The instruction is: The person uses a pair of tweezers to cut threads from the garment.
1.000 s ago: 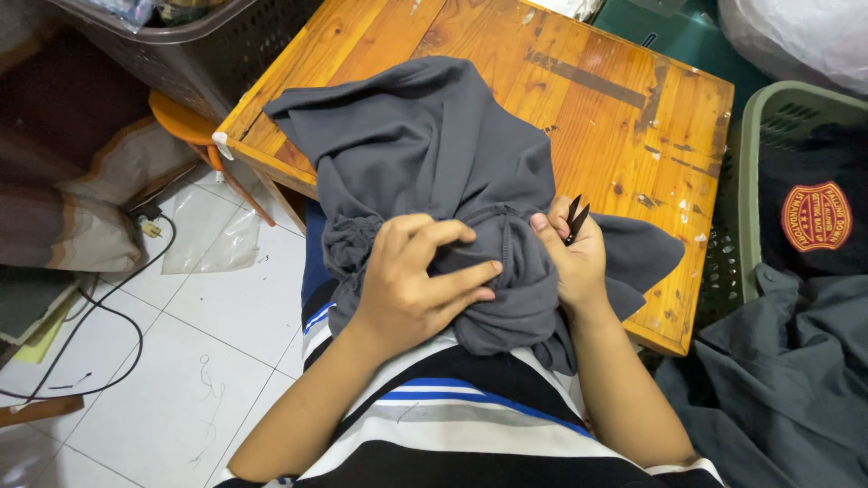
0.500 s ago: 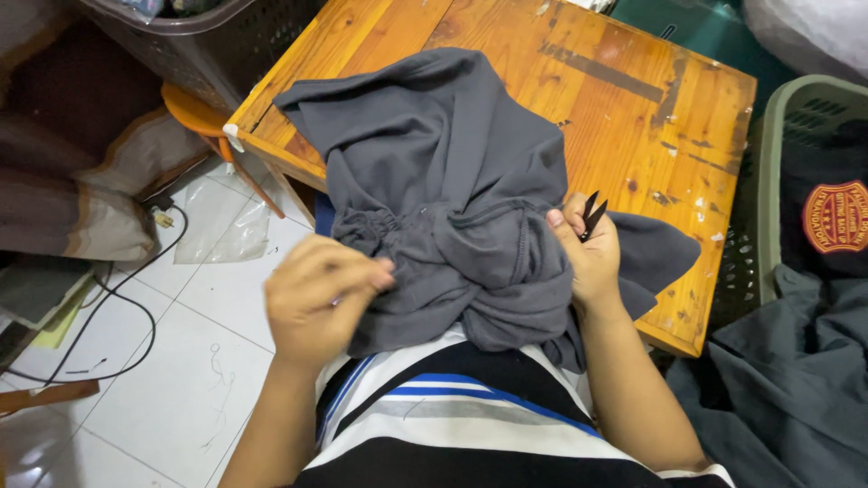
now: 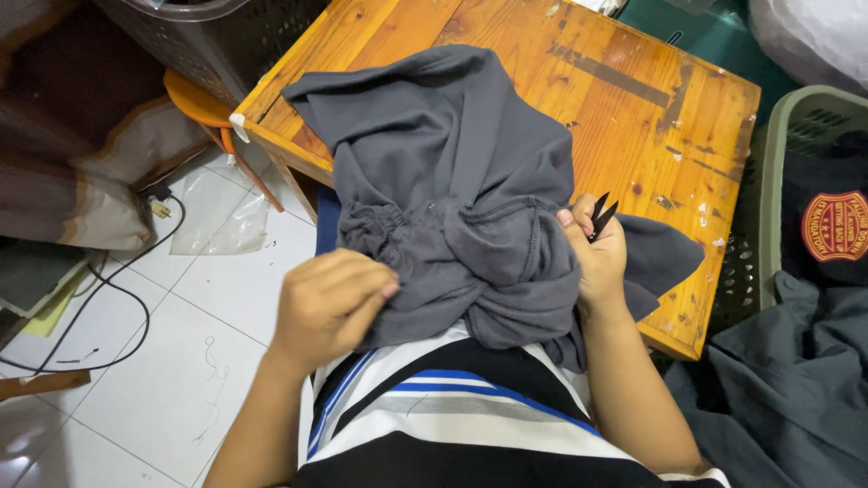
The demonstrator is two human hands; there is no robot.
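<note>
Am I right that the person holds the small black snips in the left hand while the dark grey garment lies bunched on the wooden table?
Not quite: the small black snips are in the right hand, as the head view shows. The left hand only pinches the edge of the dark grey garment. The rest is right: the garment lies bunched on the wooden table.

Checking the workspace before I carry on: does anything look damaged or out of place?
The wooden table top is scuffed, with dark worn patches and pale flecks. The grey garment lies bunched, spilling over the near edge. Nothing looks torn or spilled.
</note>
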